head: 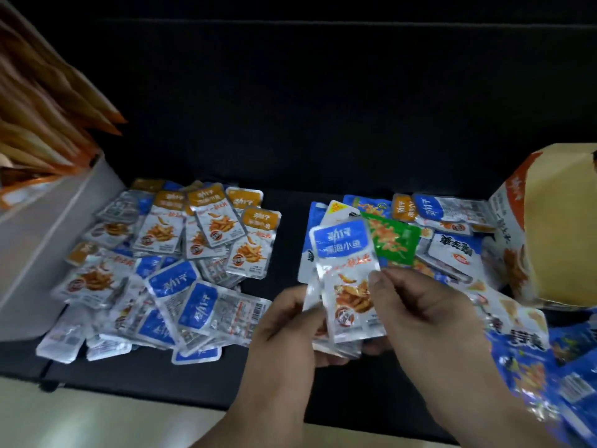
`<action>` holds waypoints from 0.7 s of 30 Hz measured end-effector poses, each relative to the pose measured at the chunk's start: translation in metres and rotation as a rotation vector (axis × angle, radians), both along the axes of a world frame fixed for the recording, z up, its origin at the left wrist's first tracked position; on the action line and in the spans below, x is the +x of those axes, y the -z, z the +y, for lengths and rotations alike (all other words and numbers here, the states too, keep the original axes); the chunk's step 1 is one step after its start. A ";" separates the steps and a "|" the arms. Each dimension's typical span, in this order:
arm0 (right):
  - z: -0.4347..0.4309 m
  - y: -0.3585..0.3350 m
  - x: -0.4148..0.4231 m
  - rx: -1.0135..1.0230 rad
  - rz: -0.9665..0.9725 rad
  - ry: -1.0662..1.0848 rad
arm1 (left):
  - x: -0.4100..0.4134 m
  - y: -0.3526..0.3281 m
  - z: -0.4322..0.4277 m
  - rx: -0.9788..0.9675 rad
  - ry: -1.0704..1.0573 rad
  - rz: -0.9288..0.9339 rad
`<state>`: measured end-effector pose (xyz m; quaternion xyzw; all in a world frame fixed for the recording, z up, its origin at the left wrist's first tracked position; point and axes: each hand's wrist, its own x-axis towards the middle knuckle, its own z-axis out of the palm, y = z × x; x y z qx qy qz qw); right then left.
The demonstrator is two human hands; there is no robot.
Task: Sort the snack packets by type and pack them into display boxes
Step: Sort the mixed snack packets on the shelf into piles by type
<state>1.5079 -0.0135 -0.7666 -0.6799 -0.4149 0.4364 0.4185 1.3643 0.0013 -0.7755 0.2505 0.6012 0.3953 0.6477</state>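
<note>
Both hands hold a small stack of blue-topped silver fish-snack packets [347, 279] above the dark surface. My left hand [284, 328] grips the stack's left edge and underside. My right hand [416, 312] pinches the front packet's right edge with the thumb. To the left lies a spread of several packets: orange-topped ones [223, 218] at the back, blue-topped ones [181, 305] in front. Behind my hands lies a mixed heap with a green packet [395, 242] and larger blue-and-white packets [452, 253].
A white display box [48, 240] stands at the left, filled with upright orange packets [48, 101]. An open orange-and-white display box [549, 234] stands at the right. Large blue bags [533, 367] lie at the lower right. The dark surface's front edge [161, 392] runs below.
</note>
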 end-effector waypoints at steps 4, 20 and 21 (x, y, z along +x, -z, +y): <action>0.013 0.013 -0.017 0.053 -0.333 -0.095 | -0.016 -0.008 0.000 0.058 -0.098 0.071; 0.034 0.025 -0.070 -0.001 -0.201 -0.260 | -0.166 0.013 0.060 0.375 -0.049 1.172; 0.036 0.023 -0.069 0.005 -0.233 -0.273 | -0.160 0.016 0.051 0.433 -0.001 1.187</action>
